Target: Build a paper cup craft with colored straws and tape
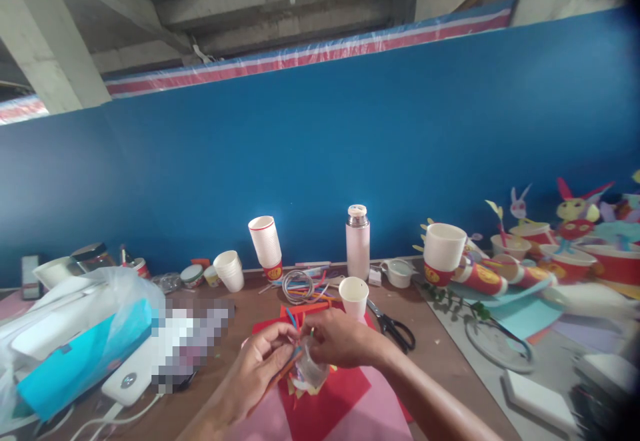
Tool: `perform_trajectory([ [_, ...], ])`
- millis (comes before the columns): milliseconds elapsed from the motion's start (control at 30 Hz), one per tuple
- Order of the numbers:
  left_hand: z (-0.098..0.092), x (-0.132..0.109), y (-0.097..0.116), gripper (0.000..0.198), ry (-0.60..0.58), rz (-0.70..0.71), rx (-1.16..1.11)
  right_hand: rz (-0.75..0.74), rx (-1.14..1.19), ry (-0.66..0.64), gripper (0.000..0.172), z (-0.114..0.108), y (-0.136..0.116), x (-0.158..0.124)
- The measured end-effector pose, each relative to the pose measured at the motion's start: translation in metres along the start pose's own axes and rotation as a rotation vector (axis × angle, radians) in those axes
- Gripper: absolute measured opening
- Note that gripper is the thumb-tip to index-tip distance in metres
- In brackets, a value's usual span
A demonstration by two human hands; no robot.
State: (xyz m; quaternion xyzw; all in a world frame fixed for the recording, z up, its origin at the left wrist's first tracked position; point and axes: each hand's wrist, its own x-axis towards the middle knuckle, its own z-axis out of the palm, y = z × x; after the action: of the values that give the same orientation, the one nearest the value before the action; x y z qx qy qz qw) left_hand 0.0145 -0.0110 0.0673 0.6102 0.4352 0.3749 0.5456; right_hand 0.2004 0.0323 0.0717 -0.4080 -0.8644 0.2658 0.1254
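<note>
My left hand (263, 361) and my right hand (340, 339) meet low in the middle over red paper (327, 397) on the brown table (440, 361). Between them is a small clear plastic cup (309, 373) with thin coloured strips (295, 334) sticking up from it. The left fingers are pinched on the strips by the cup's rim. My right fingers are curled round the cup's top edge. A white paper cup (353, 296) stands upright just beyond my right hand.
Black scissors (395, 329) lie right of my hands. Behind them stand a pale flask (357, 241), a stack of paper cups (266, 244), loose coloured strips (305, 287). Paper-cup crafts (505, 261) crowd the right. A plastic bag with a blue box (80, 347) lies left.
</note>
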Motion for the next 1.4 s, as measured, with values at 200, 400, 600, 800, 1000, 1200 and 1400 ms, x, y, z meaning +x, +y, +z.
perform_trajectory([
  [200,0.004,0.0,0.001,0.024,0.075,0.033,0.161,-0.013,-0.016,0.03,0.027,0.0,-0.003,-0.001],
  [400,0.007,-0.003,0.002,0.026,0.165,0.087,0.249,-0.015,0.021,0.042,0.027,0.001,-0.001,-0.001],
  [600,0.009,-0.006,0.005,0.021,0.166,0.109,0.363,0.021,-0.005,0.064,0.027,0.001,-0.001,0.0],
  [800,0.008,-0.003,0.004,0.02,0.15,0.243,0.48,0.021,-0.003,0.102,0.027,0.005,0.001,-0.001],
  [1000,0.007,-0.001,-0.016,0.018,0.276,0.374,0.611,-0.006,0.028,0.152,0.022,0.007,0.002,-0.001],
  [1200,0.003,0.003,-0.013,0.018,0.2,0.43,0.72,0.026,-0.037,0.146,0.023,0.002,-0.007,-0.004],
  [1400,0.005,0.0,-0.027,0.019,0.382,0.541,0.826,0.108,0.067,0.031,0.023,-0.002,-0.012,-0.006],
])
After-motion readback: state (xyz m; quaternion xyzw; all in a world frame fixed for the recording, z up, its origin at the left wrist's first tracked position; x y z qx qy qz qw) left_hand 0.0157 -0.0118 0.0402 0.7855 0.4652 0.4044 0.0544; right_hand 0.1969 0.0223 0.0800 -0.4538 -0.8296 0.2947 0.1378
